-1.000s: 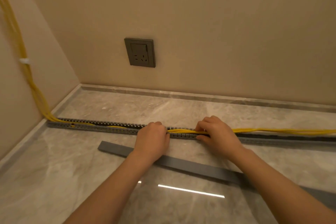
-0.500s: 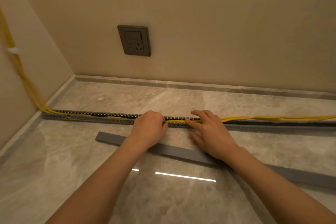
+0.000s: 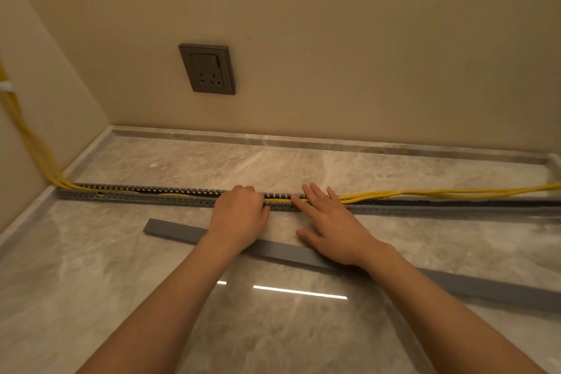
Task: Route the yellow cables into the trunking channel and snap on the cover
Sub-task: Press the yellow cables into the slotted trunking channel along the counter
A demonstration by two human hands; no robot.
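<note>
My left hand [image 3: 239, 218] is curled closed over the trunking channel [image 3: 145, 196], pinning the seated yellow cables [image 3: 425, 193], while my right hand [image 3: 331, 222] lies open, fingers flat, pressing the next stretch down. Toward the floor's right edge the cables ride above the channel; the cover [image 3: 282, 249] waits on the floor just nearer me.

I am looking into the corner of a finished indoor room, likely a home or an office. Plain beige walls [image 3: 334, 24] meet a polished marble-look floor [image 3: 91, 297] edged by a matching stone skirting [image 3: 303, 142], with a dark wall socket [image 3: 207, 68] set low.
</note>
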